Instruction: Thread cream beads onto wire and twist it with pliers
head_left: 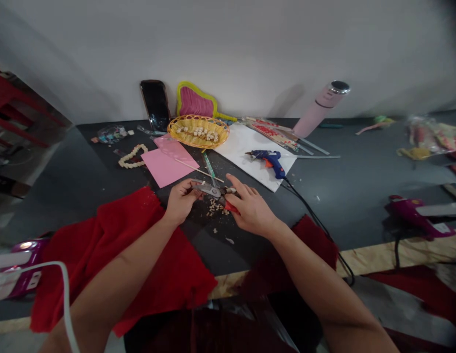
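My right hand (254, 207) is wrapped round the red handles of a pair of pliers (212, 190), whose jaws point left. My left hand (179, 202) is closed at the jaw tips, pinching a small pale piece (203, 183); its exact kind is too small to make out. Below the pliers, many short cut pale bits (215, 208) lie scattered on the dark table. Just beyond the hands are a thin wooden stick (198, 169) and a green patterned strip (209, 164).
Behind stand a yellow basket (172, 133) with white pieces, a phone (155, 104) and a pink flask (319, 110). A blue glue gun (270, 161) rests on white board (242, 147), its cord trailing right. Pink paper (165, 166), a beaded heart (133, 156) and red cloth (103, 240) lie left.
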`<state>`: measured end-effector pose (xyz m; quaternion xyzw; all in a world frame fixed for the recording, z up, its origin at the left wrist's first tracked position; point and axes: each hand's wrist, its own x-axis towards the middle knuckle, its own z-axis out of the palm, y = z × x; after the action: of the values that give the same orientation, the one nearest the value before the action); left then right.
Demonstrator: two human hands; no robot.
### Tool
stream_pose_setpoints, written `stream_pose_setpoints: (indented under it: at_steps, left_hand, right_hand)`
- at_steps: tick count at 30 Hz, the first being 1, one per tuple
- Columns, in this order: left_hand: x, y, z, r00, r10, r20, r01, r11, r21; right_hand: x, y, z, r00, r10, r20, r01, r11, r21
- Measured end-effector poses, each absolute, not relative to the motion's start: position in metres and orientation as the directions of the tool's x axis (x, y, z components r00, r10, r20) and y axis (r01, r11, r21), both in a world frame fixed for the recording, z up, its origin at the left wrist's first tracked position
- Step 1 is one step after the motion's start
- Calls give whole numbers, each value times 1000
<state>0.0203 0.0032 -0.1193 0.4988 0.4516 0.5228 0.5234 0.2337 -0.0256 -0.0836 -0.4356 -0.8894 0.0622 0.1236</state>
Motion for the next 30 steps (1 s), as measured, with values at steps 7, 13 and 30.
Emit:
stream_pose_setpoints:
  at_steps: [7, 13, 30]
  left_hand:
    - [20, 3, -117, 35, 998, 47, -61, -45, 997]
    - [19, 2, -118, 60, 996, 65, -71, -61, 996]
    - [18, 2, -119, 47, 994, 104, 23, -105, 994]
  right_hand:
    - [233, -25, -85, -579, 795, 179, 758, 606, -239]
    - [233, -25, -85, -582, 794, 178, 761, 608, -226]
    - [233, -25, -81, -603, 781, 161, 759, 625, -185]
